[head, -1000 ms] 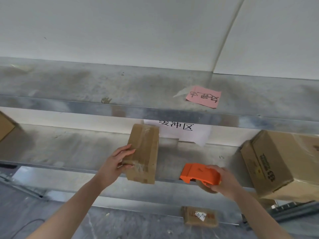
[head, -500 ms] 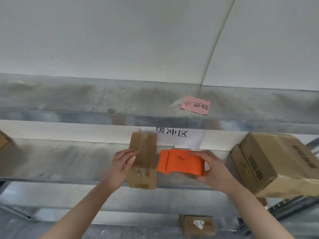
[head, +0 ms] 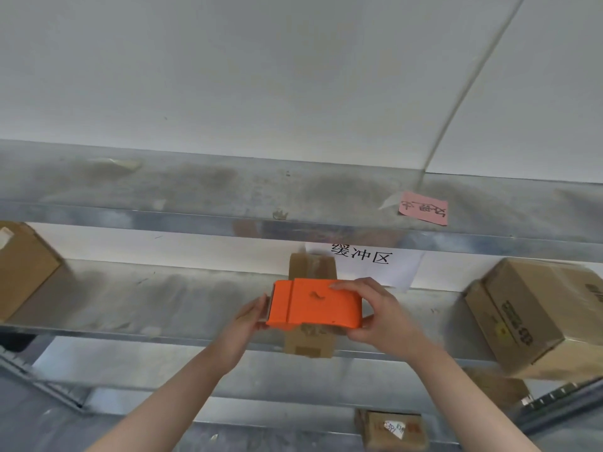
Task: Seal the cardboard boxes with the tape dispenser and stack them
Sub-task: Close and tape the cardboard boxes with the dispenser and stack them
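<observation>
Well, I held one orange tape dispenser (head: 315,303) flat over one small cardboard box (head: 310,345), which stood on the middle shelf (head: 163,298). My right hand (head: 381,316) clamped the dispenser's right end, fingers on top and thumb beneath. My left hand (head: 251,324) lay against its left end, its fingers hidden, so I couldn't tell their grip. Three more boxes showed plainly: a left box (head: 23,269), a large right box (head: 538,314) and a lower box (head: 391,429).
</observation>
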The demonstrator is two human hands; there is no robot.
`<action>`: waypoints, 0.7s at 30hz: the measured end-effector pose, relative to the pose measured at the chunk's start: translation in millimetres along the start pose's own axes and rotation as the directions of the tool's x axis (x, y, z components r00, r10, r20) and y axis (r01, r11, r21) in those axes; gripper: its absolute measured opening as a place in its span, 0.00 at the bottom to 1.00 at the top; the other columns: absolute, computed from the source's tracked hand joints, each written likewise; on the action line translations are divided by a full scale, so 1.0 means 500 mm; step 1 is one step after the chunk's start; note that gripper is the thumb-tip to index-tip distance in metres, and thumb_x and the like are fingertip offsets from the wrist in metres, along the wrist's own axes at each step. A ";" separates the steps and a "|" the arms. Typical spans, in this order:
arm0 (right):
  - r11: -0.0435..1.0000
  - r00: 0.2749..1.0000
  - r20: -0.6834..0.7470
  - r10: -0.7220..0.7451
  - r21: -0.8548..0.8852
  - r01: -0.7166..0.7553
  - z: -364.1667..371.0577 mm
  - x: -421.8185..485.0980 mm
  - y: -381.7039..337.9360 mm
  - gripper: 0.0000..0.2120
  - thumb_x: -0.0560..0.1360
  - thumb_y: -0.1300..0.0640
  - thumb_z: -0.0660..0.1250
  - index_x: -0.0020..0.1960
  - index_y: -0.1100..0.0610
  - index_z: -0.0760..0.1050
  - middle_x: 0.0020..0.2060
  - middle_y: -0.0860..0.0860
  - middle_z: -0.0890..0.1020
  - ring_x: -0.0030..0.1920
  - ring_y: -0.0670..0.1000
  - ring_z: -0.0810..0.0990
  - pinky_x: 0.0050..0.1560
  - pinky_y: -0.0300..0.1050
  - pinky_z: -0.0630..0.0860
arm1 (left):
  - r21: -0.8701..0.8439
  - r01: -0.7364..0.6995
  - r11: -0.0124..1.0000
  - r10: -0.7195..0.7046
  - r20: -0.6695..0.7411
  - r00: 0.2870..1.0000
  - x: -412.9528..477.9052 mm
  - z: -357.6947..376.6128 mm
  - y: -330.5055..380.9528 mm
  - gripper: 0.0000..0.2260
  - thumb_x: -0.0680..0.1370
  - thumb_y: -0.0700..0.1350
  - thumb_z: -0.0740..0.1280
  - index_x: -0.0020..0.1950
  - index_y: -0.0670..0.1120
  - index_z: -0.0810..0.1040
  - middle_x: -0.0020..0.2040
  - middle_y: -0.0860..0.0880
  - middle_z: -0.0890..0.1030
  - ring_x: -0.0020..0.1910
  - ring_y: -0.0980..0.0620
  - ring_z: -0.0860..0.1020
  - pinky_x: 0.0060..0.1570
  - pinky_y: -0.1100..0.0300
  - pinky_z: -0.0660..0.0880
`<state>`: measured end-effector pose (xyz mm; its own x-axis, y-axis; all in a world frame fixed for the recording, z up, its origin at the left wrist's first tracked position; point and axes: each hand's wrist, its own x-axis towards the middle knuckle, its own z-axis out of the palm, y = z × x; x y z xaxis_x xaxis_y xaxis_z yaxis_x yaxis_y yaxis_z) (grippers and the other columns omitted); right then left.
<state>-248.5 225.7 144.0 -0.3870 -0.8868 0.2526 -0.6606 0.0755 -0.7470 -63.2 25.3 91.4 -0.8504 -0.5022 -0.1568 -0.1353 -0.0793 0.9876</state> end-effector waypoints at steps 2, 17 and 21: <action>0.999 1.000 -0.003 0.016 -0.035 -0.016 0.013 0.002 -0.002 0.34 0.63 0.55 0.79 0.64 0.36 0.72 0.58 0.42 0.74 0.59 0.45 0.74 0.52 0.31 0.74 | -0.012 0.025 1.000 -0.025 0.050 0.998 -0.008 0.001 -0.013 0.21 0.68 0.59 0.69 0.57 0.50 0.80 0.53 0.51 0.83 0.54 0.52 0.80 0.52 0.59 0.73; 0.364 0.667 0.332 0.668 0.636 -0.681 0.006 -0.010 0.023 0.13 0.75 0.52 0.70 0.58 0.53 0.81 0.51 0.55 0.80 0.52 0.54 0.83 0.48 0.57 0.82 | 0.032 0.070 0.997 -0.072 0.083 0.994 -0.006 0.029 -0.027 0.18 0.72 0.54 0.65 0.59 0.48 0.77 0.57 0.43 0.78 0.48 0.55 0.79 0.47 0.63 0.75; 0.276 0.620 0.369 0.693 0.658 -0.700 0.009 -0.008 0.039 0.17 0.72 0.50 0.72 0.57 0.57 0.81 0.53 0.58 0.82 0.50 0.54 0.84 0.48 0.57 0.82 | 0.106 0.053 0.993 -0.067 0.140 0.988 -0.005 0.059 -0.019 0.16 0.72 0.55 0.66 0.57 0.51 0.77 0.56 0.50 0.77 0.51 0.56 0.79 0.52 0.61 0.75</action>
<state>-256.9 228.6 125.4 -0.4600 -0.6655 -0.5878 0.5122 0.3418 -0.7879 -74.7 52.9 82.4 -0.9022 -0.3702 -0.2214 -0.2329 -0.0138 0.9724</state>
